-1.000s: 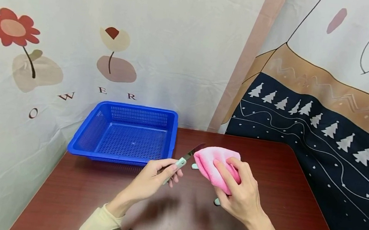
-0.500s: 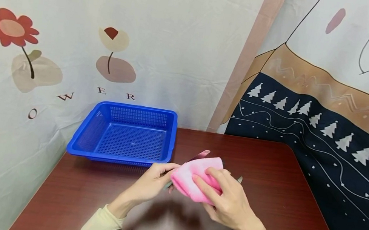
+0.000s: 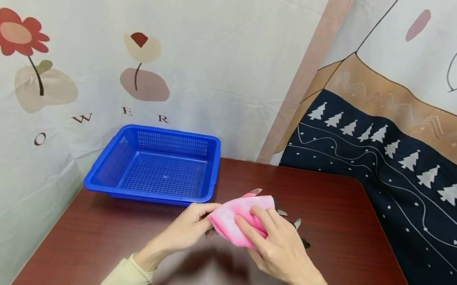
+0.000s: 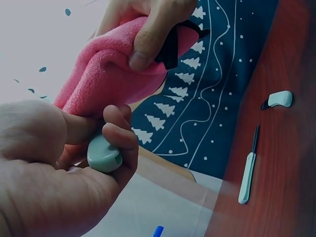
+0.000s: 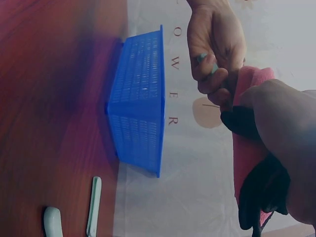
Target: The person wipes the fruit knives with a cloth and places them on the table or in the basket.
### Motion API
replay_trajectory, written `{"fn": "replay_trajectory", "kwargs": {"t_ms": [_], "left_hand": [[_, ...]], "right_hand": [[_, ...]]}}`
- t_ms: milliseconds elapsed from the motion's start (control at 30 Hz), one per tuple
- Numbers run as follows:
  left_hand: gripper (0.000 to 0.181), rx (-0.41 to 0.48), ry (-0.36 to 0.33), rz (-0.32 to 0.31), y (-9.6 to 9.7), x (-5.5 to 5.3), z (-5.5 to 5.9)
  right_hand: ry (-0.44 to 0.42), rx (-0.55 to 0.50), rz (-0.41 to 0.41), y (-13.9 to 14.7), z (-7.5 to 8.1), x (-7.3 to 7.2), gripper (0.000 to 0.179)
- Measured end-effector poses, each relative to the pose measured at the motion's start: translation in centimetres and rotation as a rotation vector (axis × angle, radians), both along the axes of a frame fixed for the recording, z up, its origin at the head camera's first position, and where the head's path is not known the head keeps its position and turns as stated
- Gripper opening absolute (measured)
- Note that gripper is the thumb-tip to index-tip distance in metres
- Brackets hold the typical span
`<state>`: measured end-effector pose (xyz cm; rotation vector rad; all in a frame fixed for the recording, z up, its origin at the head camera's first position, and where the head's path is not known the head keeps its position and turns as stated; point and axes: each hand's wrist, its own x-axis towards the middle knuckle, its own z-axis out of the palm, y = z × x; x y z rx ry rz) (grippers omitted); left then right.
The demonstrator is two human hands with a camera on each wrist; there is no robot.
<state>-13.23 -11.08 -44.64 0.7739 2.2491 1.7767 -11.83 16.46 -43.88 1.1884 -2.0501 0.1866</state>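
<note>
My left hand (image 3: pixel 187 227) grips a knife by its mint-green handle (image 4: pixel 102 154), with the butt end showing in the left wrist view. Its blade tip (image 3: pixel 256 192) sticks out past the far edge of a pink cloth (image 3: pixel 237 216). My right hand (image 3: pixel 281 249) pinches this folded cloth over the knife, close to the left fingers. The cloth hides most of the blade. Black material (image 5: pixel 264 190) hangs along the cloth under the right hand; whether it is part of the cloth, I cannot tell.
A blue plastic basket (image 3: pixel 148 197) stands at the table's back left. On the brown table (image 3: pixel 115 242) lie a slim mint-handled tool (image 4: pixel 247 180) and a thicker mint-handled one (image 4: pixel 280 98), partly behind my right hand in the head view. Printed fabric (image 3: pixel 220 66) hangs behind the table.
The right hand has moved the cloth left and down, from beside the bare blade onto it, up to the left fingers. The left hand has stayed nearly still.
</note>
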Motion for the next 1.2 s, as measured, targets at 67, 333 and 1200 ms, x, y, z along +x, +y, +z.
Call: {"fn": "replay_trajectory", "kwargs": {"t_ms": [67,333,1200], "left_hand": [[0.026,0.0,0.007,-0.001,0.0,0.0,0.0],[0.034,-0.009,0.004,-0.008,0.1,-0.2,0.0],[0.031,-0.026,-0.038,-0.014,-0.3,-0.2,-0.3]], "right_hand": [[-0.015,0.005,-0.031,0.2,0.1,0.0,0.045],[0.001,-0.047,-0.094,0.7,0.4,-0.5,0.042],[-0.016,-0.14,-0.304,5.2,1.6,-2.5,0.055]]}}
